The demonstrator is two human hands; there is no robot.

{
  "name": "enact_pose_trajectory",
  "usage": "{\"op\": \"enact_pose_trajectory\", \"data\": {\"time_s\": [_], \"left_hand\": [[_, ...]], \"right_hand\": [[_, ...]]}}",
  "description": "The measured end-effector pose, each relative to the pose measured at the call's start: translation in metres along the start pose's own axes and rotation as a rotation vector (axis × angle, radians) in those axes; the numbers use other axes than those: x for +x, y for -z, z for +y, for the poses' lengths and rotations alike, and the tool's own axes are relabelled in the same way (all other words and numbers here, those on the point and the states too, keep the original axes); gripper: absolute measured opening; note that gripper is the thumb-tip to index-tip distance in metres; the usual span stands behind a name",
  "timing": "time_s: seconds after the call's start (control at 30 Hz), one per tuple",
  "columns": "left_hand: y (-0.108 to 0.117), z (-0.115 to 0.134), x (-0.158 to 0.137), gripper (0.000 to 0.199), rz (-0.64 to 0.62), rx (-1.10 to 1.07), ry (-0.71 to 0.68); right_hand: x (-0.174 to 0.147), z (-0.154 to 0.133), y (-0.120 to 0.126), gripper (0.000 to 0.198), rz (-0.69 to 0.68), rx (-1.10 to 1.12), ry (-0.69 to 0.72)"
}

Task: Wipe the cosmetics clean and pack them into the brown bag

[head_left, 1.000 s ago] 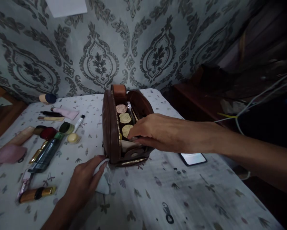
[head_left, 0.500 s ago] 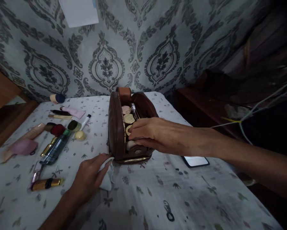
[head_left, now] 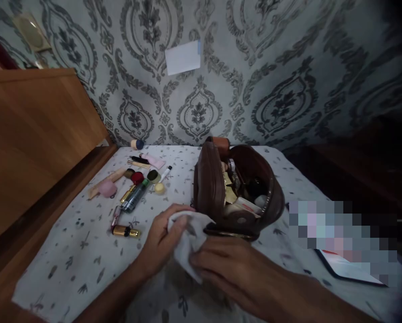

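Observation:
A crumpled white cloth (head_left: pixel 191 237) is held between my two hands in front of the bag. My left hand (head_left: pixel 162 237) pinches its upper left part, thumb on top. My right hand (head_left: pixel 232 262) has its fingers closed on the cloth's lower right side; the fingertips are partly hidden. Just behind them stands a brown toiletry bag (head_left: pixel 209 184), unzipped and gaping. Inside it I make out yellowish round items, a white packet with red print (head_left: pixel 248 205) and a dark round item (head_left: pixel 256 186).
Cosmetics lie to the left: a green bottle (head_left: pixel 135 197), a gold-and-black tube (head_left: pixel 127 231), a pink sponge (head_left: pixel 107 188), a small yellow jar (head_left: pixel 159 188) and several others. A phone (head_left: pixel 348 268) lies at the right. Wooden furniture (head_left: pixel 42 148) borders the left side.
My right hand has come out of the bag and moved down to the cloth, which is now lifted and spread between both hands. The view has swung left and up.

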State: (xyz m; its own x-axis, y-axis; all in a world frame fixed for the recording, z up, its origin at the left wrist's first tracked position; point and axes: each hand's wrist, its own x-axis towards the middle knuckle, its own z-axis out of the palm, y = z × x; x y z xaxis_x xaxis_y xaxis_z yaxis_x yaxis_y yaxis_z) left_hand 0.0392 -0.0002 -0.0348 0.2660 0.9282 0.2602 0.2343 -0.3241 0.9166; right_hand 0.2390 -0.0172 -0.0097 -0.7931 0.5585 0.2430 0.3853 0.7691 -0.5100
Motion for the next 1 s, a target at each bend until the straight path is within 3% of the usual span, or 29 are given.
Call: {"op": "enact_pose_trajectory", "data": {"time_s": [0.07,0.13,0.3,0.4,0.53,0.63,0.77,0.87,1.0], "left_hand": [[-0.003,0.002,-0.008,0.037,-0.144,-0.061,-0.056],[-0.004,-0.001,-0.018,0.039,-0.217,-0.024,-0.113],[0.01,-0.019,-0.039,0.041,-0.174,0.22,-0.113],[0.026,-0.03,-0.045,0.047,-0.128,0.32,-0.078],[0.06,-0.048,-0.048,0.047,-0.029,0.424,-0.006],[0.103,-0.064,-0.042,0.043,0.123,0.535,0.058],[0.168,-0.086,-0.018,0.035,0.306,0.722,0.168],[0.195,-0.102,0.003,0.03,0.31,0.788,0.219],[0.196,-0.118,0.021,0.024,0.183,0.845,0.301]], "right_hand": [[0.001,0.004,-0.026,0.015,-0.067,0.059,-0.07],[0.0,0.009,-0.046,0.017,-0.009,0.088,-0.126],[0.008,0.006,-0.071,0.021,0.064,0.276,-0.209],[0.027,0.0,-0.078,0.023,0.105,0.509,-0.234],[0.053,0.0,-0.092,0.031,0.191,0.867,-0.326],[0.067,0.007,-0.108,0.037,0.231,0.946,-0.448],[0.088,0.013,-0.128,0.035,0.223,1.002,-0.51],[0.107,0.016,-0.14,0.035,0.26,1.049,-0.524],[0.122,0.024,-0.152,0.035,0.349,1.079,-0.518]]}}
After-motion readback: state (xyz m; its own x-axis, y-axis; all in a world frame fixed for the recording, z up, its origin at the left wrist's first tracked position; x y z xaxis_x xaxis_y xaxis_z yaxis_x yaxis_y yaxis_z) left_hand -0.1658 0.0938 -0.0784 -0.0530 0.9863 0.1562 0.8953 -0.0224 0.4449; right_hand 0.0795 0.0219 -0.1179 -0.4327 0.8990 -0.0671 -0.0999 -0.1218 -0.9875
